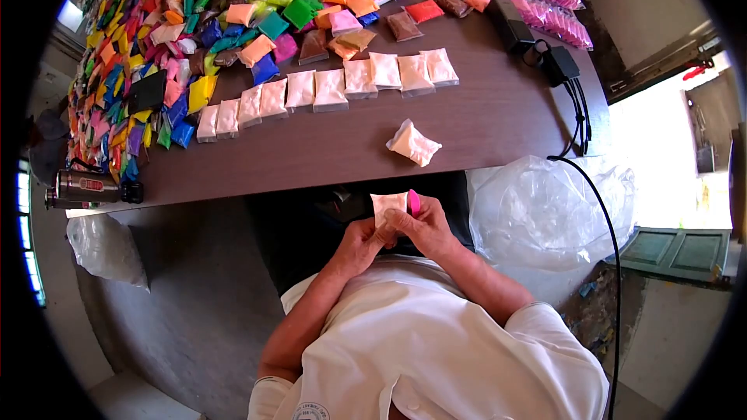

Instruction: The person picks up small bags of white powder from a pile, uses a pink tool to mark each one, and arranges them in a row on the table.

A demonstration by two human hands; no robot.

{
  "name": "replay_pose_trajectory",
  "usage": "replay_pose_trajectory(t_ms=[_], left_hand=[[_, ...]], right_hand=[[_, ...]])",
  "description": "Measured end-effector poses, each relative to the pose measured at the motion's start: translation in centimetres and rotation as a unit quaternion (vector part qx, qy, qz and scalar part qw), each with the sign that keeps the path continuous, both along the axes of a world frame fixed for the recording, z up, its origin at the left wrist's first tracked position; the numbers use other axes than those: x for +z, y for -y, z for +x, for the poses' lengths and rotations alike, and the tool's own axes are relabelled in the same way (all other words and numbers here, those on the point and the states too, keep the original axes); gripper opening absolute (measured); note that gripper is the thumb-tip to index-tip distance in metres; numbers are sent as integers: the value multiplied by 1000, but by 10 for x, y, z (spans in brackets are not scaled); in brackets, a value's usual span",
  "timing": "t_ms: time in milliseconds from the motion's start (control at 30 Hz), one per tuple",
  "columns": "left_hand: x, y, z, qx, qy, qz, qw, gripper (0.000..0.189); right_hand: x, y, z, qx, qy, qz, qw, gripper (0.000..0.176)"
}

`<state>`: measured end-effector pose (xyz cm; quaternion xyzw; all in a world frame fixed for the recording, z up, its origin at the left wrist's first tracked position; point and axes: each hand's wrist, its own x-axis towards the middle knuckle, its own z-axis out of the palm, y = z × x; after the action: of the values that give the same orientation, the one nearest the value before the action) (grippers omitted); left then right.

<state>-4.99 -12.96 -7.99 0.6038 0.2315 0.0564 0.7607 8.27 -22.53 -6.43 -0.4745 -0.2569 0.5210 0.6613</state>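
Left hand (356,247) and right hand (426,229) both grip a pale pink packet (387,204). At its 12 o'clock, another packet (414,143) lies on the desk (482,109).

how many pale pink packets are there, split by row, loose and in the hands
row of pale pink packets on the table: 10
loose packet on the table: 1
held packet, between left hand and right hand: 1
total: 12

Twelve pale packets (329,89), two black adapters (510,23).
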Motion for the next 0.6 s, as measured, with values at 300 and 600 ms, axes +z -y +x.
replay_pose_trajectory(t_ms=[300, 600], left_hand=[[-3, -1, 0, -2, -10, 17, 1000, 42], [1, -2, 0, -19, -27, 21, 999, 45]], right_hand=[[1, -1, 3, -8, -32, -6, 999, 18], [-3, 0, -1, -14, -50, -30, 998, 26]])
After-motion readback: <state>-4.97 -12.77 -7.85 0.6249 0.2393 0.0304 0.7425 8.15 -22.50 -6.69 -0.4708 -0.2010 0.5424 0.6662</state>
